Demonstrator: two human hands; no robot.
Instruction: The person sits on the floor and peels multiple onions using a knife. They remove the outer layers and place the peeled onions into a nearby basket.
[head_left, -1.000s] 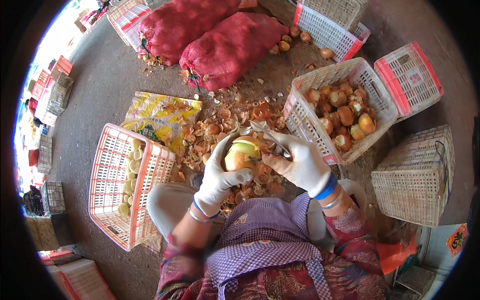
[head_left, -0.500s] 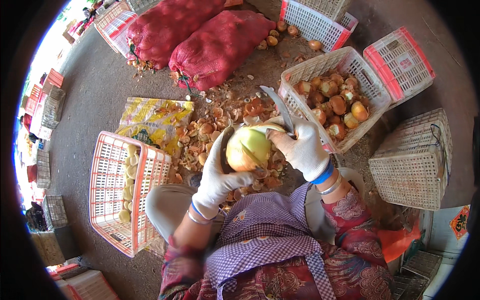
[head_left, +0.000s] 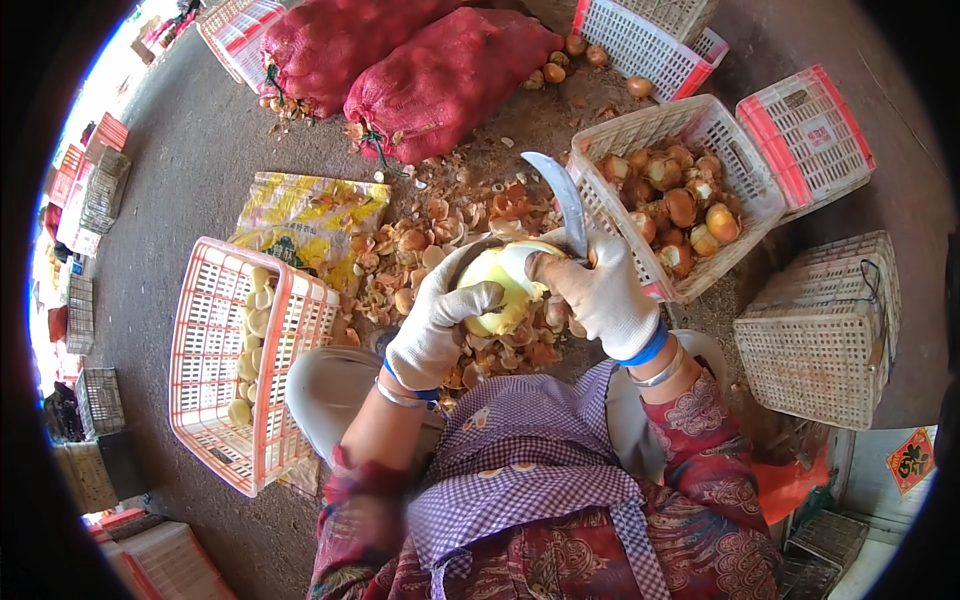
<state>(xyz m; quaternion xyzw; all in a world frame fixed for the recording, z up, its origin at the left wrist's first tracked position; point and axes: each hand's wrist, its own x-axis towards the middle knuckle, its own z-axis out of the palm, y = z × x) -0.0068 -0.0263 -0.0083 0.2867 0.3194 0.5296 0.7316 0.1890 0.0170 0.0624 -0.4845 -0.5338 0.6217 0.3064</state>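
Note:
A partly peeled onion [head_left: 489,273], pale green-white, sits in front of me above the skins. My left hand [head_left: 432,322], in a white knit glove, is closed round its left side with the thumb across it. My right hand [head_left: 603,298], gloved too, grips a small curved knife [head_left: 566,198]. The blade points up and away, and the handle is hidden in the fist. The right thumb presses on a pale peeled layer at the onion's right side. Heaped below are brown onion skins [head_left: 440,225].
To my left, a red-and-white crate [head_left: 305,330] holds pale peeled onions [head_left: 258,318]. Ahead right, a white crate [head_left: 752,190] holds brown onions [head_left: 680,207]. Two red mesh sacks [head_left: 455,80] lie ahead. A yellow-printed bag [head_left: 310,212] is spread on the ground. Another crate [head_left: 815,335] stands at right.
The onion has turned in my hands, and a different, paler side faces up. My left thumb has moved up across it. My right hand keeps hold of the knife in nearly the same place.

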